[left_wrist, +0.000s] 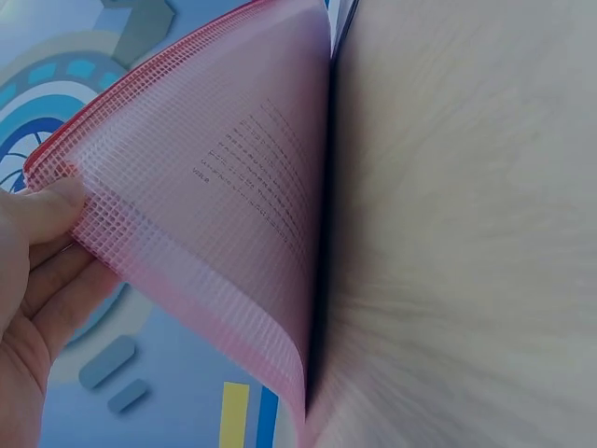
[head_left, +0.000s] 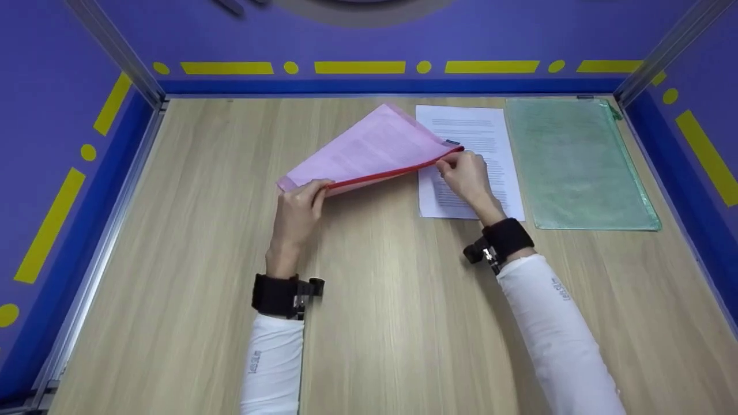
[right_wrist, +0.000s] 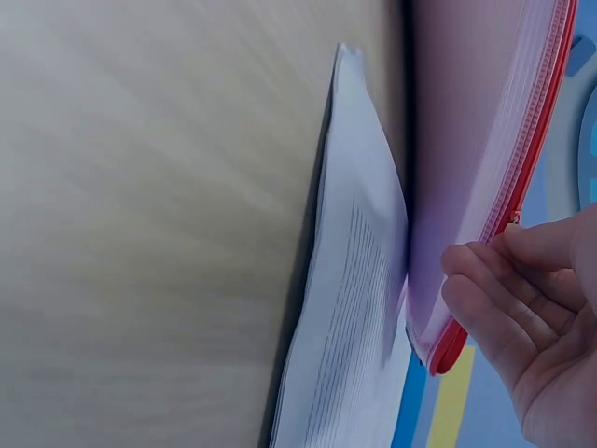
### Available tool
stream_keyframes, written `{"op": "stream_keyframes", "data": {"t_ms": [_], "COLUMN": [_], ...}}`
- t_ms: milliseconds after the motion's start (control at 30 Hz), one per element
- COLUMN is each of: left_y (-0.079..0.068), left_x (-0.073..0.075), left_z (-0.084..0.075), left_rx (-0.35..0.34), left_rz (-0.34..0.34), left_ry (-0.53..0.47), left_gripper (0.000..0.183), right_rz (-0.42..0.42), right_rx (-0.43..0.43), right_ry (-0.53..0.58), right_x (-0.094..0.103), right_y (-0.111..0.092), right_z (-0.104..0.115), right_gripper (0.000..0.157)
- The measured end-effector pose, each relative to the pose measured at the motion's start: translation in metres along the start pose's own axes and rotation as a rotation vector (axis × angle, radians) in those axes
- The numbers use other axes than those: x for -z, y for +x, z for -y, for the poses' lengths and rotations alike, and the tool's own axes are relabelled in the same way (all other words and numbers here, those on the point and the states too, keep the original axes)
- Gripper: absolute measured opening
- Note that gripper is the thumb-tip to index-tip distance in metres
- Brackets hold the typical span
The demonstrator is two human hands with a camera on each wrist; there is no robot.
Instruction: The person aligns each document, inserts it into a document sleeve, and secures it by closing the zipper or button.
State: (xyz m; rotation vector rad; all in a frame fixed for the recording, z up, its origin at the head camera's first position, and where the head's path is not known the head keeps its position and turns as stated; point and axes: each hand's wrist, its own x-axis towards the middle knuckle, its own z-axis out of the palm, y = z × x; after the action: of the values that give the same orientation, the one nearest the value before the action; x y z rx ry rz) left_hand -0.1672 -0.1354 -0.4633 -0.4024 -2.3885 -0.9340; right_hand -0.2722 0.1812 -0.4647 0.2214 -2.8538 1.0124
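A pink mesh zipper pouch (head_left: 369,144) with a red zipper (head_left: 386,174) is held at an angle, its zipper edge raised toward me. Printed lines show through its mesh in the left wrist view. My left hand (head_left: 297,210) pinches the pouch's left corner by the zipper end, thumb on the near face. At the other end, my right hand (head_left: 467,176) pinches the zipper edge, its fingertips right at the small zipper pull (right_wrist: 514,220). Printed white sheets (head_left: 470,190) lie on the table beneath the right hand, partly covered by the pouch.
A green mesh zipper pouch (head_left: 582,167) lies flat on the right of the wooden table (head_left: 375,323), beside the sheets. Blue panels with yellow marks (head_left: 360,67) wall in the back and both sides. A black camera strap (head_left: 277,295) circles each wrist.
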Motion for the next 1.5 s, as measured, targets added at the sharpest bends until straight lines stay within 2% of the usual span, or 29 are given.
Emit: {"op": "stream_keyframes", "data": {"t_ms": [233, 500, 700, 867, 1000, 1133, 1233, 1367, 1500], "left_y": [-0.002, -0.002, -0.002, -0.003, -0.003, -0.002, -0.001, 0.000, 0.001], "left_x": [0.004, 0.011, 0.014, 0.016, 0.015, 0.014, 0.013, 0.011, 0.007], "left_z": [0.006, 0.013, 0.018, 0.021, 0.018, 0.013, 0.010, 0.004, -0.003], "left_rx": [0.042, 0.078, 0.102, 0.135, 0.118, 0.096, 0.082, 0.057, 0.014], "left_rz": [-0.017, -0.075, -0.054, -0.073, -0.072, -0.080, -0.086, -0.073, -0.063], "left_ry": [-0.004, -0.003, -0.008, -0.019, -0.026, -0.021, -0.009, 0.006, 0.014], "left_gripper": [0.013, 0.011, 0.013, 0.013, 0.013, 0.013, 0.013, 0.014, 0.014], "right_rz": [-0.024, -0.071, -0.099, -0.122, -0.127, -0.109, -0.066, 0.011, 0.103], "right_rx": [-0.042, -0.077, -0.093, -0.099, -0.132, -0.228, -0.311, -0.398, -0.479], "right_ry": [-0.008, -0.048, -0.072, -0.077, -0.047, 0.066, 0.245, 0.471, 0.606], "right_x": [0.005, 0.011, 0.017, 0.018, 0.018, 0.017, 0.015, 0.006, -0.006], "right_y": [0.001, 0.002, 0.003, 0.005, 0.004, 0.000, -0.005, -0.017, -0.029], "right_z": [-0.014, -0.033, -0.041, -0.044, -0.044, -0.044, -0.039, -0.027, -0.009], "right_gripper": [0.023, 0.023, 0.024, 0.025, 0.026, 0.028, 0.032, 0.048, 0.064]}}
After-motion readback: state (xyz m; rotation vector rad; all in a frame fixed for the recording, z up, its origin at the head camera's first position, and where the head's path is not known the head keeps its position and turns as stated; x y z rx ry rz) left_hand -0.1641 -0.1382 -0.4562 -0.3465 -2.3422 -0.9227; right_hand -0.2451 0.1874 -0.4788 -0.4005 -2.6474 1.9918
